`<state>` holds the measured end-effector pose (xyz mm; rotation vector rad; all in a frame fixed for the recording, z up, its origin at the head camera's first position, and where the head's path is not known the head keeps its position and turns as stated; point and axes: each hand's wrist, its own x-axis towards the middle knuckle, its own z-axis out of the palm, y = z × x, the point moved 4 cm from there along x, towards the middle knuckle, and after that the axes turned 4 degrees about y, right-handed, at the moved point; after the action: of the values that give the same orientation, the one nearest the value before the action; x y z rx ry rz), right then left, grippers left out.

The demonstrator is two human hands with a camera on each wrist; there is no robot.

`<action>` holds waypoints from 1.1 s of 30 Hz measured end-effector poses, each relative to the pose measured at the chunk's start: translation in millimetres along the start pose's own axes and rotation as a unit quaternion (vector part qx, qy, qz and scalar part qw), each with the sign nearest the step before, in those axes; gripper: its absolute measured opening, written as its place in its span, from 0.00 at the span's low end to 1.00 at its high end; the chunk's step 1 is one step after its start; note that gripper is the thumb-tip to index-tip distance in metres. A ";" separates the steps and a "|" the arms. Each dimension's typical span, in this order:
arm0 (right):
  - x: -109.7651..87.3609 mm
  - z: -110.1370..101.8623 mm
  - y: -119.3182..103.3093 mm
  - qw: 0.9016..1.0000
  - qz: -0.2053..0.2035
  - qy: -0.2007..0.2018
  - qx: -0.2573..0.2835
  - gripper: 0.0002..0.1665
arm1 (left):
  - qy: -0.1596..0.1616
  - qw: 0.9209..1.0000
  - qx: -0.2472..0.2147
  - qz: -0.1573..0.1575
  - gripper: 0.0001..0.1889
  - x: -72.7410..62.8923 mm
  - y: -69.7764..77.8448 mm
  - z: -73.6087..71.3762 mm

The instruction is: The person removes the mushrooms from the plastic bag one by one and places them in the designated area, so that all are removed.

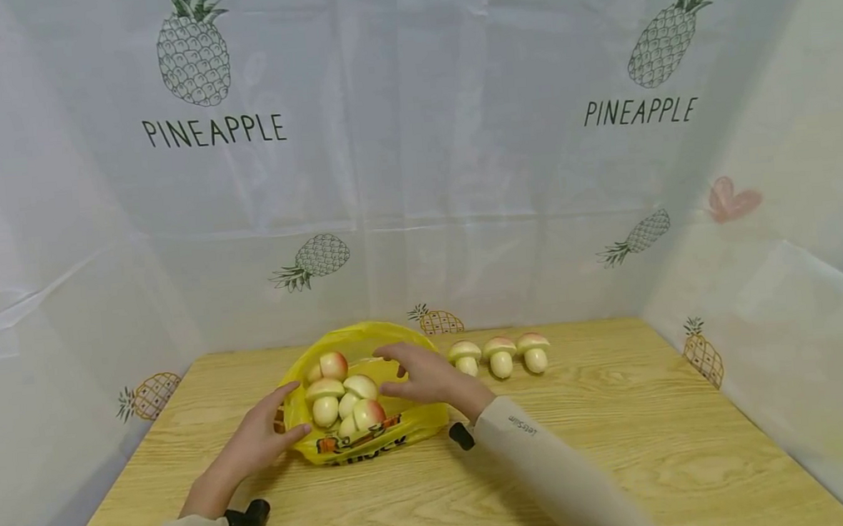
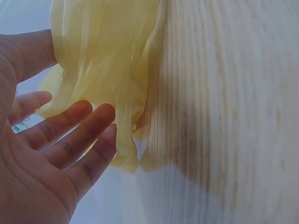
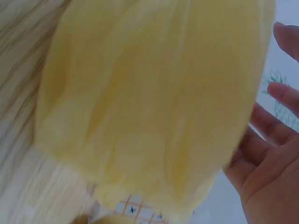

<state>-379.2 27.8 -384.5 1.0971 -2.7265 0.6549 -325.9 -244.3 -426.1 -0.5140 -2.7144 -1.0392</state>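
Observation:
A yellow plastic bag point(image 1: 412, 418) lies wide-mouthed on the table, with several mushroom-shaped pieces point(image 1: 326, 412) inside, pale-stemmed with greenish and reddish caps. At the bag's left side is my left hand point(image 1: 250, 438), thumb and fingers spread around its edge. In the left wrist view, the fingers point(image 2: 77, 154) of that hand are extended beside the thin plastic. My right hand point(image 1: 431, 376) reaches over the bag's right rim with loosely bent fingers. The right wrist view has that hand point(image 3: 275, 158) next to the bag's side, gripping nothing visible.
Three more mushroom-shaped pieces point(image 1: 501, 357) stand in a row right of the bag, near the back edge of the wooden table point(image 1: 632, 437). White sheets printed with pineapples point(image 1: 411, 147) hang behind the table and along both sides.

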 end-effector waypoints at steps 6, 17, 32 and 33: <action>12.6 12.5 -9.3 0.999 0.006 -0.028 0.022 0.38 | -0.003 1.000 -0.007 0.001 0.39 -0.2 0.4 -0.6; 32.8 33.6 -11.5 0.998 0.019 -0.040 0.054 0.37 | -0.009 1.000 -0.006 -0.006 0.38 0.5 -0.7 0.9; 41.3 41.0 -6.0 0.991 0.057 -0.047 0.111 0.31 | 0.000 1.000 -0.002 0.011 0.38 0.1 -0.1 1.6; 41.8 41.4 -5.3 0.991 0.057 -0.047 0.115 0.31 | -0.001 1.000 -0.002 0.011 0.38 0.0 -0.2 1.5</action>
<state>-404.3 -20.0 -408.4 1.0455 -2.8665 0.9808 -326.1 -243.4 -427.4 -0.5450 -2.7012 -1.0398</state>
